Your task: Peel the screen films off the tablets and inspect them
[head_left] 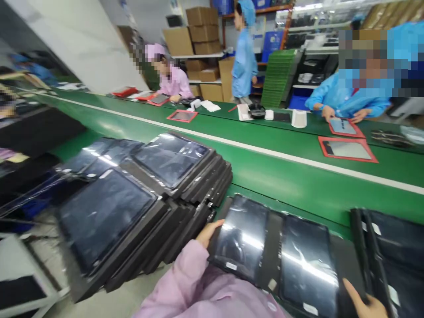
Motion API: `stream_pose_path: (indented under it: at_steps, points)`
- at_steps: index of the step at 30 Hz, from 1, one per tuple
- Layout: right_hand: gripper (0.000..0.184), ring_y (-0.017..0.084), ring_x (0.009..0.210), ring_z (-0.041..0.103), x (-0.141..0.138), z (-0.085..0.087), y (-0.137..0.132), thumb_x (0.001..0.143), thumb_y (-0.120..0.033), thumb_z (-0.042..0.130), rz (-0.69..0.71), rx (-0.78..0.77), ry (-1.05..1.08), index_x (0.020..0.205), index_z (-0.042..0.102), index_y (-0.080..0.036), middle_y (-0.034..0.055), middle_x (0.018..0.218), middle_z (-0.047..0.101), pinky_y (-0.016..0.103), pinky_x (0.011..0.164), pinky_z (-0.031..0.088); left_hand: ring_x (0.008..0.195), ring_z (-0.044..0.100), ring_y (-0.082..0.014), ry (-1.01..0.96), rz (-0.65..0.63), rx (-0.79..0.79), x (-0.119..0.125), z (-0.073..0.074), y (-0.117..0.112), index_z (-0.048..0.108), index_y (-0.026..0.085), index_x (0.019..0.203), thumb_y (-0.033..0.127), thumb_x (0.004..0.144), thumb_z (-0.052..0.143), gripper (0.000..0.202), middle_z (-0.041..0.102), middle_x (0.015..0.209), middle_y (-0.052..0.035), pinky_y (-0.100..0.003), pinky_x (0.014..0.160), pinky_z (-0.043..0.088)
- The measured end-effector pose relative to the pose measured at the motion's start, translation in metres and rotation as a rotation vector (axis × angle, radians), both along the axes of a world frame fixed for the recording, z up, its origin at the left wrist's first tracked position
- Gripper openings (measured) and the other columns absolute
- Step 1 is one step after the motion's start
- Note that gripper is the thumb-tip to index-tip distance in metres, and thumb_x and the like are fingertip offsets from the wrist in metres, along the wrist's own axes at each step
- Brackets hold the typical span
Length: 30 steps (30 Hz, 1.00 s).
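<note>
A dark foam tray (274,247) carries two glossy black tablet screens, a left one (243,236) and a right one (308,265), each with a small white label. My left hand (209,232) grips the tray's left edge, its fingers partly hidden. At the right edge, my right hand (362,300) holds the same tray, thumb along the side. Just left of it stand stacked foam trays with more screens, a nearer stack (106,216) and a farther stack (172,159). Another pile of trays with screens (397,247) lies close beside my right hand.
A green conveyor belt (265,168) with a white line crosses in front. Red-framed panels (347,149) lie along it. Across the belt sit a person in pink (175,81) and a person in blue (351,95); another in blue (243,66) stands behind. Cardboard boxes (203,26) fill shelves.
</note>
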State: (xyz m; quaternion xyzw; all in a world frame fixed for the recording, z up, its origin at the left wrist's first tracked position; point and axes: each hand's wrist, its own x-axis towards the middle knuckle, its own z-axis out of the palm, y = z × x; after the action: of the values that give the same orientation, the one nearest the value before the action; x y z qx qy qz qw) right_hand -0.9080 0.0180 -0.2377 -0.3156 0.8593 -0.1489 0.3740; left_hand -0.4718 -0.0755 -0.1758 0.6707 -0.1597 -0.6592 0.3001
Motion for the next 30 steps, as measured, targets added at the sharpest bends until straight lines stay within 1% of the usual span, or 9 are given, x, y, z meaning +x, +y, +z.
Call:
stream_pose_path:
  at_steps: [3,6,9,14,18,22,24,26,30]
  points:
    - [0.061,0.034,0.097,0.064,0.015,0.019,-0.002,0.06,-0.068,0.047,-0.062,0.01,-0.095,0.093,0.061,-0.018,0.0155,0.089,0.068,0.043,0.091,0.05,0.064,0.067,-0.0195,-0.073,-0.043,-0.003,0.016,-0.003,0.006,0.068,0.01,0.077,0.041,0.079,0.056,0.034,0.071,0.066,-0.009,-0.028,0.062,0.053]
    - [0.059,0.032,0.115,0.054,0.022,0.033,-0.007,0.064,-0.054,0.051,-0.197,-0.054,-0.104,0.105,0.055,-0.011,0.0198,0.113,0.062,0.04,0.101,0.041,0.088,0.068,-0.0212,-0.168,-0.081,-0.058,0.02,-0.006,0.005,0.067,0.01,0.095,0.044,0.084,0.05,0.039,0.073,0.087,-0.0115,-0.029,0.079,0.052]
    - [0.049,0.028,0.108,0.059,0.025,0.041,-0.012,0.073,-0.048,0.048,-0.251,-0.045,-0.354,0.109,0.053,-0.015,0.0162,0.111,0.064,0.036,0.091,0.05,0.106,0.062,-0.0213,-0.249,-0.103,-0.121,0.013,-0.006,0.004,0.062,0.013,0.11,0.046,0.083,0.051,0.044,0.068,0.109,-0.0118,-0.03,0.09,0.048]
    - [0.036,0.025,0.094,0.066,0.02,0.042,-0.027,0.079,-0.037,0.05,-0.229,-0.031,-0.349,0.105,0.054,-0.013,0.0161,0.104,0.067,0.03,0.067,0.057,0.108,0.06,-0.0227,-0.369,-0.167,-0.191,-0.007,-0.007,-0.007,0.057,0.016,0.117,0.04,0.075,0.061,0.049,0.065,0.115,-0.0107,-0.03,0.091,0.046]
    - [0.038,0.024,0.101,0.063,0.013,0.036,-0.034,0.083,-0.034,0.046,-0.207,-0.021,-0.258,0.113,0.051,-0.011,0.0172,0.118,0.06,0.029,0.073,0.055,0.109,0.058,-0.0261,-0.475,-0.221,-0.224,-0.011,-0.012,-0.015,0.06,0.012,0.109,0.041,0.071,0.062,0.048,0.065,0.113,-0.0137,-0.033,0.094,0.043]
    - [0.045,0.032,0.113,0.054,0.013,0.043,-0.039,0.08,-0.031,0.049,-0.151,-0.023,-0.109,0.117,0.051,-0.005,0.0217,0.122,0.056,0.044,0.094,0.046,0.104,0.06,-0.0298,-0.521,-0.269,-0.238,-0.008,-0.01,-0.01,0.062,0.011,0.103,0.044,0.069,0.062,0.048,0.067,0.107,-0.0153,-0.038,0.092,0.043]
    - [0.052,0.033,0.128,0.038,0.023,0.053,-0.05,0.077,-0.027,0.053,-0.061,-0.097,0.031,0.124,0.047,-0.005,0.0208,0.133,0.046,0.047,0.106,0.031,0.1,0.061,-0.0308,-0.517,-0.288,-0.244,-0.007,-0.008,-0.006,0.062,0.012,0.102,0.043,0.067,0.063,0.047,0.069,0.102,-0.014,-0.039,0.09,0.043]
    - [0.052,0.03,0.132,0.032,0.045,0.065,-0.07,0.078,-0.025,0.053,0.15,-0.216,0.188,0.127,0.047,-0.008,0.0168,0.138,0.043,0.044,0.11,0.024,0.098,0.062,-0.0301,-0.502,-0.294,-0.25,-0.007,-0.006,0.0,0.062,0.014,0.104,0.042,0.066,0.063,0.048,0.069,0.1,-0.0118,-0.039,0.089,0.044]
    - [0.037,0.026,0.116,0.049,0.114,0.076,-0.129,0.086,-0.019,0.042,0.704,-0.388,0.258,0.119,0.057,-0.011,0.0133,0.122,0.058,0.041,0.104,0.033,0.102,0.061,-0.0271,-0.443,-0.28,-0.238,-0.005,-0.007,0.012,0.056,0.013,0.118,0.042,0.066,0.063,0.06,0.068,0.108,-0.0106,-0.035,0.091,0.044]
